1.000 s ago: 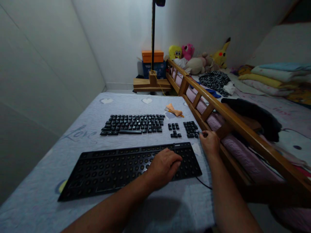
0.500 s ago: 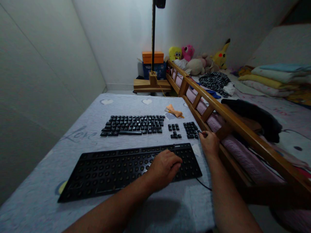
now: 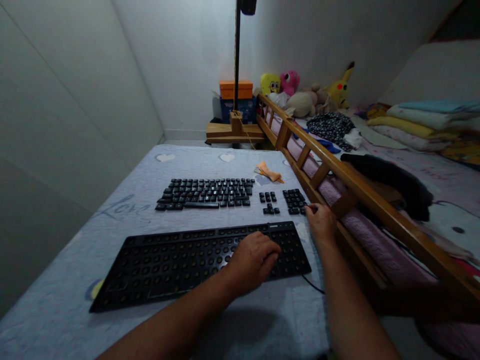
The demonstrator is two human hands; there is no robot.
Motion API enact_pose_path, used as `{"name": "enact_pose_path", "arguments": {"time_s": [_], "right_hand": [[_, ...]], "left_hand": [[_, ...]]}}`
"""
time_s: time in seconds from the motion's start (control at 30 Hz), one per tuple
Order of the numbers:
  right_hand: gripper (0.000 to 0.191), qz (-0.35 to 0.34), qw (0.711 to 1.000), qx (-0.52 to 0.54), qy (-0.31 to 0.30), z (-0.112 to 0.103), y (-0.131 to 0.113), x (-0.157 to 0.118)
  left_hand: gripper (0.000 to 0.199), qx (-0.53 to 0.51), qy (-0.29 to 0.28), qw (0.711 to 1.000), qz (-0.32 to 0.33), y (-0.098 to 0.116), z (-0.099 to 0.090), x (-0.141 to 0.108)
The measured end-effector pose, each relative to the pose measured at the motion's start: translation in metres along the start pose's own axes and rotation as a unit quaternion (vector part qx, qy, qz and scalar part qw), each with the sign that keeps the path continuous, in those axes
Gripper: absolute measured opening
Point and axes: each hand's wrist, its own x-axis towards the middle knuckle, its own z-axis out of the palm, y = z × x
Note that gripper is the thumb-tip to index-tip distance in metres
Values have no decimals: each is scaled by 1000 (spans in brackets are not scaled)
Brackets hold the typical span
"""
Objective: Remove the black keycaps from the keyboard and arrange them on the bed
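Observation:
A black keyboard [image 3: 168,265] with its keycaps off lies across the cloth-covered table. My left hand [image 3: 255,257] rests over its right part, fingers curled and thumb against them; whatever may be in the fingers is hidden. Beyond the keyboard, loose black keycaps are laid out in key order: a large main block [image 3: 210,191], a small group [image 3: 268,197] with an arrow cluster [image 3: 271,209], and a number-pad block [image 3: 294,199]. At the right edge of that last block, my right hand [image 3: 321,220] pinches a keycap [image 3: 306,207] between thumb and fingertips, low over the cloth.
An orange bow-shaped item [image 3: 269,172] lies at the table's far right. A wooden bed rail [image 3: 330,160] runs close along the right side, with folded bedding [image 3: 423,120] and plush toys beyond. A black cable [image 3: 313,285] leaves the keyboard's right end. Behind the table stands a wooden base [image 3: 235,131] with a pole.
My right hand has moved slightly left and down with the keycap, bringing it against the edge of the number-pad block. The left hand stays on the keyboard.

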Motion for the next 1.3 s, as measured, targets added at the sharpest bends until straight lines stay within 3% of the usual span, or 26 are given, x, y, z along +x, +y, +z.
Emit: {"name": "enact_pose_path", "arguments": {"time_s": [0.9,1.3], "right_hand": [[31,-14,1000,24,15,0,2,-1],[37,-16,996,80,42,2,7,1]], "left_hand": [[16,7,-2,1000,1,-1,1,-1],[16,15,-8,1000,3,-1,0,0]]}}
